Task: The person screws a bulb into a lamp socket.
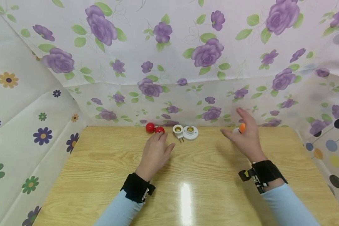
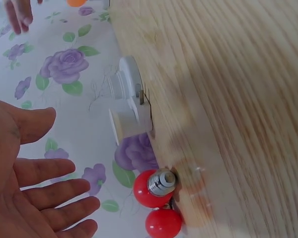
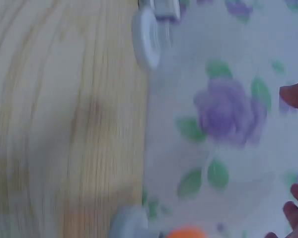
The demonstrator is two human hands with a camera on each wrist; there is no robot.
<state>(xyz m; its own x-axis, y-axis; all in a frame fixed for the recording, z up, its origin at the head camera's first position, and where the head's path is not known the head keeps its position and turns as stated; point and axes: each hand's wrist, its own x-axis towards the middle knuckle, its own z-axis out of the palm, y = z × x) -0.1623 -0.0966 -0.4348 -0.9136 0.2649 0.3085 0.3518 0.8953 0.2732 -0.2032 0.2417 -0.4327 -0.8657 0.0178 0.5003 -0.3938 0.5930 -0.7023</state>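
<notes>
Two red light bulbs [image 1: 150,127] [image 2: 164,225] lie at the back of the wooden table, one showing its metal screw base in the left wrist view. Close to them is my left hand [image 1: 155,153], its fingers extended and holding nothing. In the left wrist view that hand [image 2: 39,186] is apart from the bulbs. Right of the bulbs are a white plug-in lamp socket [image 1: 178,130] with metal prongs and a round white lamp holder [image 1: 190,133]. My right hand [image 1: 248,138] hovers with thumb and fingers spread, partly hiding an orange rounded object [image 1: 242,127] and a white piece [image 1: 236,130].
A wood-grain table [image 1: 107,169] stretches in front of me. Behind it hangs a white sheet [image 1: 180,103] with purple flowers, meeting the table's back edge. Patterned sheets also enclose the left and right sides.
</notes>
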